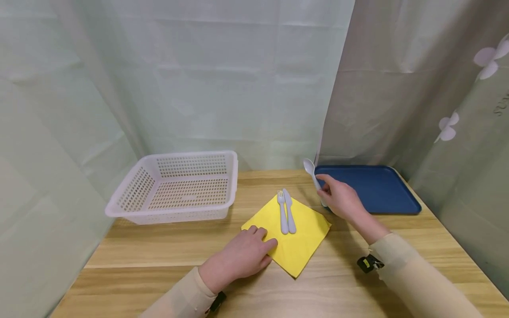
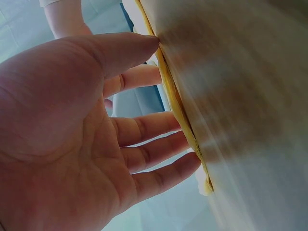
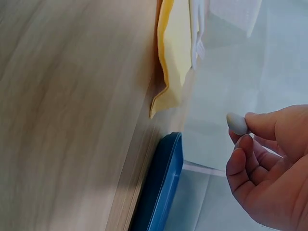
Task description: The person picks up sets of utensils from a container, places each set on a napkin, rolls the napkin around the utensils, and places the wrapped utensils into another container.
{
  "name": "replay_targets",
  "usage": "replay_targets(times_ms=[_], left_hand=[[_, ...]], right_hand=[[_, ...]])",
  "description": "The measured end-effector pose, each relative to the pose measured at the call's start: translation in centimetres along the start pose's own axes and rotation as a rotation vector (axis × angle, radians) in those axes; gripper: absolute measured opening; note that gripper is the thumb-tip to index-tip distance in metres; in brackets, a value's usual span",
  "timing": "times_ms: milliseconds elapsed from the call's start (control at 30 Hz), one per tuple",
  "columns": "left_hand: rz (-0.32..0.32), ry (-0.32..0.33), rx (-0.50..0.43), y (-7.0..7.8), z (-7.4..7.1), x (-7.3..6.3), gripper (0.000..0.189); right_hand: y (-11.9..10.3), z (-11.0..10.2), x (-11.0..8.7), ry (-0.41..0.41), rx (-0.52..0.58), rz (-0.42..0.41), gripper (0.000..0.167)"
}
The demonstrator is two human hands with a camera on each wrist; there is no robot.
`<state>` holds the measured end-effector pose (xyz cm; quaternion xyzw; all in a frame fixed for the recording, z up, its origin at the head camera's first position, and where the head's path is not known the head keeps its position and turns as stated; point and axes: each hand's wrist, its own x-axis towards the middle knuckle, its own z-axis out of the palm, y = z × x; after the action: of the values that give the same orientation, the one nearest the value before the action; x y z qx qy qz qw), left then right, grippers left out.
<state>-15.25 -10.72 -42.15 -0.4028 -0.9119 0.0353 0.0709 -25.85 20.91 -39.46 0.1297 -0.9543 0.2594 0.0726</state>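
My right hand (image 1: 338, 197) pinches a pale grey spoon (image 1: 309, 167) between thumb and fingers, bowl pointing away, at the left end of the blue tray (image 1: 370, 187). In the right wrist view the handle end of the spoon (image 3: 237, 123) pokes out past the thumb of the right hand (image 3: 269, 163). A yellow napkin (image 1: 296, 256) lies folded on the table. On it a fork (image 1: 283, 216) and a knife (image 1: 290, 214) lie side by side. My left hand (image 1: 242, 254) rests its fingertips on the napkin's left edge; the left wrist view shows these fingers (image 2: 154, 130) nearly straight.
A white perforated plastic basket (image 1: 171, 216) stands at the back left of the wooden table (image 1: 159, 282). The blue tray sits at the back right. Pale curtains (image 1: 222, 79) hang close behind and along both sides.
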Motion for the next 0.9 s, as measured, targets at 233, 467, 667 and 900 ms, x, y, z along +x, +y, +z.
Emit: replay_targets(times_ms=[233,467,667,900], left_hand=[[-0.002,-0.009,-0.002,0.0,0.0,0.0,0.018],[0.002,-0.008,-0.002,0.0,0.0,0.0,0.018],[-0.005,-0.013,-0.004,0.1,-0.1,0.0,0.018],[0.001,-0.005,-0.003,0.0,0.0,-0.1,0.019]], right_hand=[[-0.6,0.3,-0.1,-0.040,0.006,-0.003,0.057],[-0.9,1.0,-0.1,-0.048,0.016,-0.014,0.058],[-1.0,1.4,-0.1,-0.058,0.029,-0.012,0.059],[-1.6,1.8,-0.2,-0.086,0.054,0.003,0.060]])
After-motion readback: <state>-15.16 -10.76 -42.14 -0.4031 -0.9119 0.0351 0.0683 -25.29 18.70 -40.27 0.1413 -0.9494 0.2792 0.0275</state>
